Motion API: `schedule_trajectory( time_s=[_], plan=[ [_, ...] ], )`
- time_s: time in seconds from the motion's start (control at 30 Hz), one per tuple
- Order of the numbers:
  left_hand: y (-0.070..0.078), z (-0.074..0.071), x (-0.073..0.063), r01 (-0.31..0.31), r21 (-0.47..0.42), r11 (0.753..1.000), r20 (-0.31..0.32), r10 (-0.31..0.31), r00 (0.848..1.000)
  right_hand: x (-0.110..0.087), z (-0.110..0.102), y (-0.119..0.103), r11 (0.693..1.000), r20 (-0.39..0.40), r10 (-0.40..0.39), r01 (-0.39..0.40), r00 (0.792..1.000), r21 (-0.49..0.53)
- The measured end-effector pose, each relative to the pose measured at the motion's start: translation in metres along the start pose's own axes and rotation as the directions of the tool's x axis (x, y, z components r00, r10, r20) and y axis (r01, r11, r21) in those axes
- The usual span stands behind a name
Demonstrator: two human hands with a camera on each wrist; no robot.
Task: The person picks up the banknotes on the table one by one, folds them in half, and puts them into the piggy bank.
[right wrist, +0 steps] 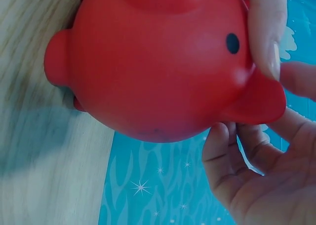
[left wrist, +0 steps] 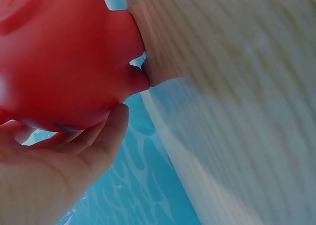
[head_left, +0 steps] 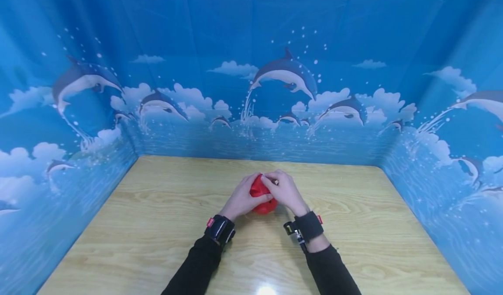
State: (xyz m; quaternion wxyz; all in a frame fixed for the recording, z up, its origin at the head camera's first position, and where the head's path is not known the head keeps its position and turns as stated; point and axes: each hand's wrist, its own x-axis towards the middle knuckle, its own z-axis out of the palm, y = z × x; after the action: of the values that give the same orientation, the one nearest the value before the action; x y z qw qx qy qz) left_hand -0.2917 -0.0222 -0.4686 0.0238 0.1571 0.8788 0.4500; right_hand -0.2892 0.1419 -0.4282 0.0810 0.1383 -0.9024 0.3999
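A round red piggy bank (head_left: 264, 205) with a black eye stands on its short feet on the wooden table. My left hand (head_left: 242, 199) holds it from the left, thumb across its front and fingers round its side; in the left wrist view those fingers (left wrist: 106, 141) lie along the bank's side. Over the top, my right hand (head_left: 284, 191) has thumb and forefinger brought together on a small whitish thing (head_left: 263, 176), mostly hidden by the fingertips. In the right wrist view, its other fingers (right wrist: 219, 158) are bent close beside the bank's ear (right wrist: 264, 104).
The light wooden table (head_left: 165, 225) extends on all sides of the bank. A blue curtain (head_left: 196, 133) printed with dolphins and clouds encloses its back and both sides. Each wrist wears a black strap with a camera (head_left: 220, 229).
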Motion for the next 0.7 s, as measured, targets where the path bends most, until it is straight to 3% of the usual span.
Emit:
schedule_trajectory(
  time_s=[0.27, 0.7],
  plan=[
    [0.0025, -0.0011, -0.0017, 0.025, -0.01, 1.0, 0.004, -0.025, 1.0, -0.0004, 0.0012, 0.0002, 1.0, -0.005, 0.007, -0.007, 1.0, -0.003],
    [-0.0004, 0.0, 0.0008, 0.02, 0.005, 1.0, 0.011, -0.02, 1.0, 0.0005, 0.0069, -0.0001, 0.999, -0.083, 0.033, -0.031, 0.996, 0.02]
  ],
)
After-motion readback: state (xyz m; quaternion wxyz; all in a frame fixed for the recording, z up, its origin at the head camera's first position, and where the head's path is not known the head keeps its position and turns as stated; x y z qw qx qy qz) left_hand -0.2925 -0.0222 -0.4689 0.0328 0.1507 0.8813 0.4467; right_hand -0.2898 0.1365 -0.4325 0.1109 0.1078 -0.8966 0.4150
